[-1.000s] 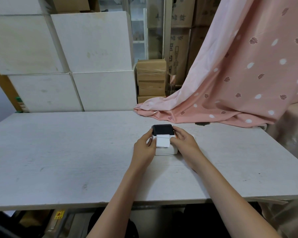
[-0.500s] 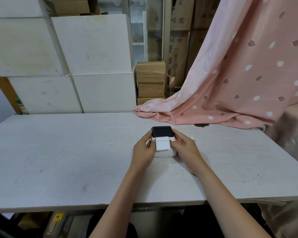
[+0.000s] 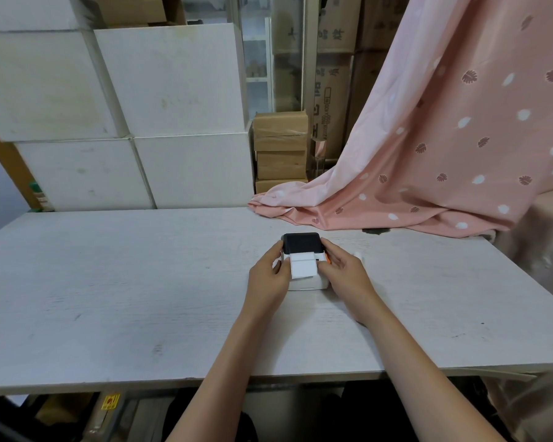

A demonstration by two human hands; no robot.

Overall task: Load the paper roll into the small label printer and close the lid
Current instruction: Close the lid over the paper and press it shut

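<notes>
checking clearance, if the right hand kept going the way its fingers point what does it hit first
The right hand points up and left, fingertips already at the label printer, close to its black lid. It would most likely press into the printer's right side first; exact contact is hard to judge.

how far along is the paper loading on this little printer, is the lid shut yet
Done, it seems: a strip of white paper already hangs out over the front of the printer. In hand: the left hand and right hand hold its two sides, fingertips at the black lid. Left: the lid looks down, but whether it has latched cannot be told.
</notes>
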